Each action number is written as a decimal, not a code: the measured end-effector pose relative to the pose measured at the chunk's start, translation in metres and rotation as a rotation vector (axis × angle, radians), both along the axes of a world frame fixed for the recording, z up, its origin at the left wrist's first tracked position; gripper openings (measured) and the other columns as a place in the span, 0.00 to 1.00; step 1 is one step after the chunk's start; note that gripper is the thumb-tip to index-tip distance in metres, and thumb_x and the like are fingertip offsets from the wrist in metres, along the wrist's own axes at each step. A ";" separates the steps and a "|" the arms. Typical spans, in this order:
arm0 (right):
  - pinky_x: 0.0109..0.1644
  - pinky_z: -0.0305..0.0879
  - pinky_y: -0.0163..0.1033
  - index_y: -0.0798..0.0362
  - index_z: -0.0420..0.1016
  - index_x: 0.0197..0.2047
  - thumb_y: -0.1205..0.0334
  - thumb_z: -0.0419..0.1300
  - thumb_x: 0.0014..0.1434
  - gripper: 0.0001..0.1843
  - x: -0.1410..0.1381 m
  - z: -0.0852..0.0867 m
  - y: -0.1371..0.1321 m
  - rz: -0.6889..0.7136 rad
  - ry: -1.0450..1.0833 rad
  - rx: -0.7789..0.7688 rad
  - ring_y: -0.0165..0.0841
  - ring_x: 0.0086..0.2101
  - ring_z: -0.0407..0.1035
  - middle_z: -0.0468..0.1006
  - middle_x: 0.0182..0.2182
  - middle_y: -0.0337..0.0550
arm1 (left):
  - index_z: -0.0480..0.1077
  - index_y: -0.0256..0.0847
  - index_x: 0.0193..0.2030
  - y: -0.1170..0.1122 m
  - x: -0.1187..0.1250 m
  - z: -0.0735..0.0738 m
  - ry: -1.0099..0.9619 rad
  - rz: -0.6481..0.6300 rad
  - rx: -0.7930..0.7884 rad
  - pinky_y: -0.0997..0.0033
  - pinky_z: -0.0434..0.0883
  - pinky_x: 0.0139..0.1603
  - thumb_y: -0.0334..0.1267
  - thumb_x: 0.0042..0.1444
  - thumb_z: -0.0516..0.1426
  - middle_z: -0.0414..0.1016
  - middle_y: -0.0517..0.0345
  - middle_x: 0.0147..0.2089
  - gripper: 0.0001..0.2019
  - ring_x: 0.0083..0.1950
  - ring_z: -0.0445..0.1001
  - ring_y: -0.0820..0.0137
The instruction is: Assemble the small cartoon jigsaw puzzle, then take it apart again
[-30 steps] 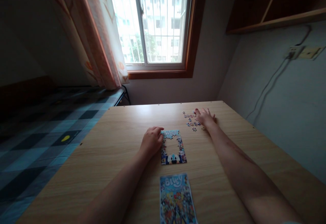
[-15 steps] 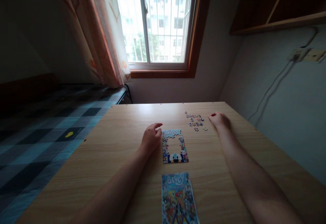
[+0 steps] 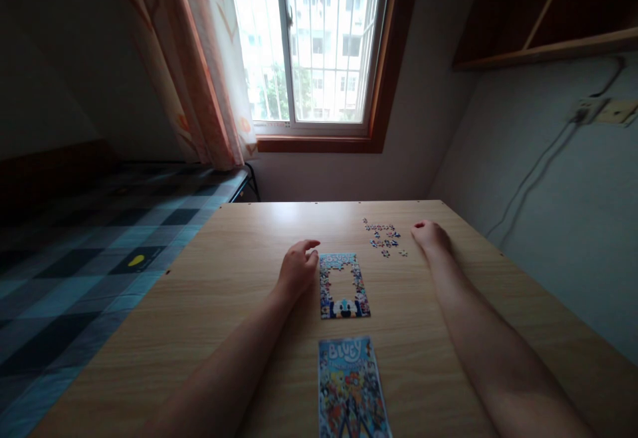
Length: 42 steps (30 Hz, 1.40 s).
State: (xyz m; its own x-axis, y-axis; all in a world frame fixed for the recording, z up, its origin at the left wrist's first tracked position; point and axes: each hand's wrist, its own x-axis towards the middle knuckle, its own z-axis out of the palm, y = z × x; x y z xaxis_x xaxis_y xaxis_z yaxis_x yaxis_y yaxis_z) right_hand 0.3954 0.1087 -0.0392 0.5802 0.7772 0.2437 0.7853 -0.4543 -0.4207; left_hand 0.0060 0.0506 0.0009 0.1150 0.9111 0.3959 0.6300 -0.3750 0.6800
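A partly built jigsaw puzzle (image 3: 343, 285) lies flat on the wooden table (image 3: 239, 278), its border filled and its middle bare. My left hand (image 3: 297, 268) rests at the puzzle's left edge, fingers loosely curled with the index finger raised, holding nothing. Several loose puzzle pieces (image 3: 383, 236) are scattered farther back to the right. My right hand (image 3: 429, 235) sits just right of them, fingers curled under; whether they hold a piece is hidden. A colourful reference picture (image 3: 351, 386) lies nearest me.
A bed with a checked blue cover (image 3: 100, 238) stands left of the table. Behind the table is a window (image 3: 319, 46) with a patterned curtain (image 3: 199, 72). A wall with a cable and socket (image 3: 583, 109) runs along the right.
My right hand has drawn back off the loose pieces to their right and curled its fingers. My left hand lifted its index finger slightly. The view shifted a little.
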 end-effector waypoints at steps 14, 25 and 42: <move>0.41 0.65 0.39 0.53 0.82 0.40 0.60 0.59 0.52 0.14 -0.004 0.002 0.001 -0.028 0.171 0.392 0.39 0.36 0.73 0.82 0.35 0.49 | 0.77 0.37 0.49 0.001 0.000 0.000 0.030 0.009 -0.041 0.60 0.74 0.57 0.28 0.57 0.54 0.80 0.50 0.49 0.15 0.49 0.78 0.63; 0.37 0.69 0.39 0.59 0.82 0.45 0.50 0.60 0.57 0.22 -0.062 0.072 -0.015 0.270 0.365 0.901 0.33 0.30 0.72 0.83 0.39 0.53 | 0.77 0.38 0.47 0.002 0.001 -0.004 0.046 -0.004 -0.030 0.61 0.71 0.59 0.27 0.56 0.54 0.80 0.51 0.48 0.15 0.51 0.77 0.63; 0.38 0.75 0.40 0.56 0.82 0.38 0.49 0.70 0.50 0.19 -0.169 0.024 -0.078 0.905 0.832 0.311 0.36 0.33 0.78 0.83 0.33 0.48 | 0.78 0.43 0.41 -0.011 0.005 0.001 0.089 -0.163 0.212 0.57 0.71 0.56 0.25 0.55 0.58 0.80 0.54 0.43 0.11 0.49 0.74 0.61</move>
State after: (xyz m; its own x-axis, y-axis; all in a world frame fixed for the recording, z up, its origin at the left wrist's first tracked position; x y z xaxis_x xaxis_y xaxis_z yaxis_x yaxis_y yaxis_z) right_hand 0.2262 0.0306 -0.0150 -0.0617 0.9502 0.3054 0.2104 0.3115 -0.9266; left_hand 0.0112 0.0399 0.0020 0.2956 0.7760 0.5572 0.6036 -0.6038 0.5206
